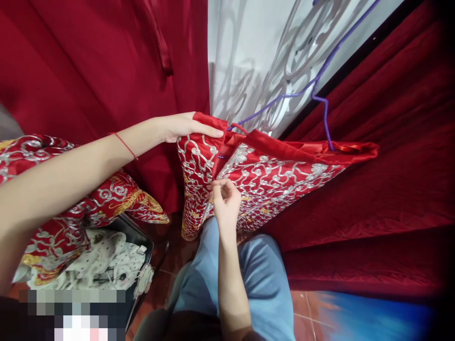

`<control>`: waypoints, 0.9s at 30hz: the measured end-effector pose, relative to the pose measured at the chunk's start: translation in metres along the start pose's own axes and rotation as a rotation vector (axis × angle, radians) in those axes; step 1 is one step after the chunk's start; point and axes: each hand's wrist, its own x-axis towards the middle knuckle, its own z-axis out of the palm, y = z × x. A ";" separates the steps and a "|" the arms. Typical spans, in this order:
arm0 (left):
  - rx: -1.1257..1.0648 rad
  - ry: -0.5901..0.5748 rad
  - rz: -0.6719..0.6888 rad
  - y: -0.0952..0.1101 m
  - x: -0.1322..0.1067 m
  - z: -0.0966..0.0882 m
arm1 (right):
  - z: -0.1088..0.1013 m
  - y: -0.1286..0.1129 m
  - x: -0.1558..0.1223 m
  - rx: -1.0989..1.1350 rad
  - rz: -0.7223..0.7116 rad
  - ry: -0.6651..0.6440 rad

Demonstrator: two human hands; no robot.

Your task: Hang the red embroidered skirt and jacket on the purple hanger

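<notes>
My left hand (pixel 182 127) clamps the red robe (pixel 284 175), probably soft and embroidery-heavy, at its ten-o'clock shoulder, while my right hand (pixel 225 199) pinches its fingers together on the front edge.

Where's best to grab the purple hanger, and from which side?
Probably grip the purple hanger on its bare wire above the red dress, coming from the right: its lower ends are buried in cloth, and the left hand crowds the left.
</notes>
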 end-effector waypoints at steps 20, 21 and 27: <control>0.543 0.319 0.240 -0.009 0.008 -0.002 | -0.001 -0.008 0.003 0.175 -0.059 -0.036; 0.606 0.379 0.267 -0.009 0.009 -0.003 | -0.001 -0.011 0.002 0.191 -0.033 -0.066; 1.034 0.599 0.464 0.004 -0.038 0.011 | -0.008 -0.018 -0.002 0.180 0.091 -0.161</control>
